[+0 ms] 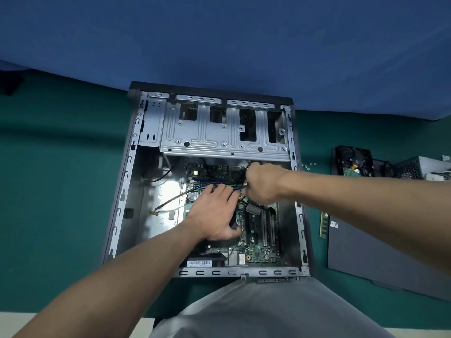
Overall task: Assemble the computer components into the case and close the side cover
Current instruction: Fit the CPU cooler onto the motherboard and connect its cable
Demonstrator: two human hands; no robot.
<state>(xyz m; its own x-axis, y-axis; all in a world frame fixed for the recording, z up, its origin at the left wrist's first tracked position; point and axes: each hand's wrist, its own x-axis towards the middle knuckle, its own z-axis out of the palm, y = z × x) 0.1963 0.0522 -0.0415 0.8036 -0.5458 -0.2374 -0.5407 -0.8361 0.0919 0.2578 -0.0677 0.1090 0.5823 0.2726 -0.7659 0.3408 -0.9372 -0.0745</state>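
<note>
left hand [214, 215] flat on the motherboard [256, 240], open, likely pinning it inside the case [122, 191]. right hand [262, 184] clenched on cables [246, 167] at 12 o'clock, likely clearing slots. side cover [380, 252] lying off at 3 o'clock.

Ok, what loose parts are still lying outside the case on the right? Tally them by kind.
Hard drive: 1
Power supply: 1
RAM stick: 1
Side cover: 1
Total: 4, not counting the small screws, too tiny to count.
</note>
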